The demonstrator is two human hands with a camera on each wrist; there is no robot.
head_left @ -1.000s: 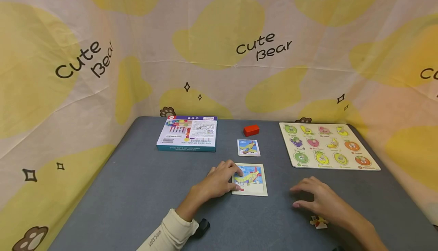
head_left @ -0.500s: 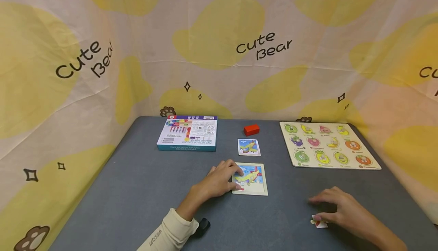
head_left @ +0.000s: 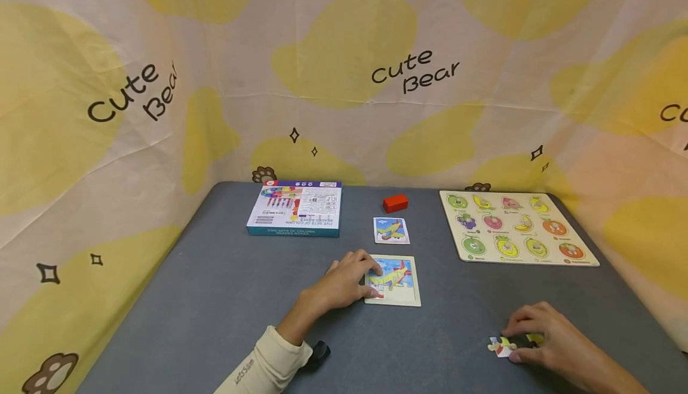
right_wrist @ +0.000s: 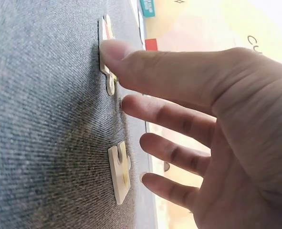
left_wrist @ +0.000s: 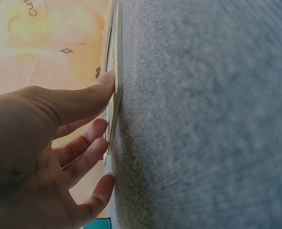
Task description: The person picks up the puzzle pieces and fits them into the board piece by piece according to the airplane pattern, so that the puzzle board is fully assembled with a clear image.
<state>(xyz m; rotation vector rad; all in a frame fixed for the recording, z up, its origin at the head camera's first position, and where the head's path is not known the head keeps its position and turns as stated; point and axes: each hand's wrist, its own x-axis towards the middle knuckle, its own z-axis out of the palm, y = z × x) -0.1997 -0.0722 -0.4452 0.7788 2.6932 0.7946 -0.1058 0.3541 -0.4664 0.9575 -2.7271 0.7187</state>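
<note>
My left hand (head_left: 344, 282) rests at the left side of a square airplane puzzle board (head_left: 404, 298), its thumb and fingertips touching the board. The left wrist view shows that thumb (left_wrist: 90, 98) against the board's pale edge (left_wrist: 117, 93), the other fingers loosely bent. Over the table at the right, my right hand (head_left: 545, 337) has thumb and forefinger apart beside a jigsaw piece (head_left: 502, 347). In the right wrist view its thumb overlaps that piece (right_wrist: 110, 83); firm contact is unclear. Partly hidden under the hand lies a second, yellow piece (right_wrist: 119, 171).
Behind the board lies a small airplane picture card (head_left: 391, 231), with a red block (head_left: 395, 203) beyond it. A boxed bead set (head_left: 294, 209) is at back left. At back right lies a fruit puzzle board (head_left: 518, 227). Patterned cloth (head_left: 344, 83) borders the table.
My right hand has moved right and toward me, down to the jigsaw piece, and the yellow piece has come into sight beneath it. The left hand stays on the board.
</note>
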